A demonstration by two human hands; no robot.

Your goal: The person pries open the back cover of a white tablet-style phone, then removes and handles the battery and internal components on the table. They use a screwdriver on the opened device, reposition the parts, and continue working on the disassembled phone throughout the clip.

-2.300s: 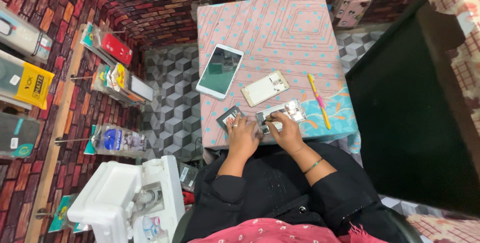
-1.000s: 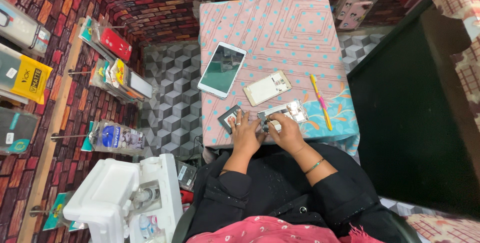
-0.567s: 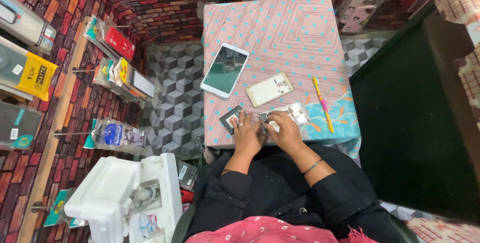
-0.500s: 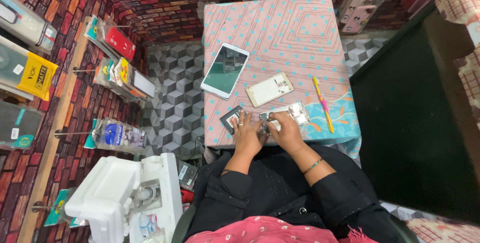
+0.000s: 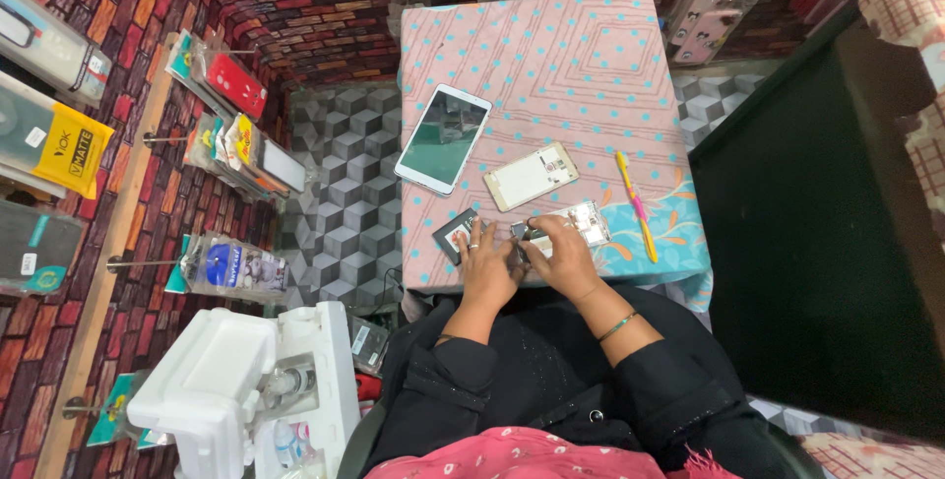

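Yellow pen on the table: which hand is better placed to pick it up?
Right, probably. The yellow pen lies just beyond the right hand; the left hand sits on the far side, by the small dark part.

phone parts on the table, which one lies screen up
The white-framed phone nearest the table's left edge: its dark glass faces up. The pale back cover beside it shows no screen.

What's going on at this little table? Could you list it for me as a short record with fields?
place: small table with a pink dotted cloth, brick-patterned walls hung with packets
left hand: rests on a dark flat part near the table's edge
right hand: on an opened phone frame, fingers bent over it
also on table: white phone lying screen up, pale back cover, yellow and pink pen
beside the person: white foam box
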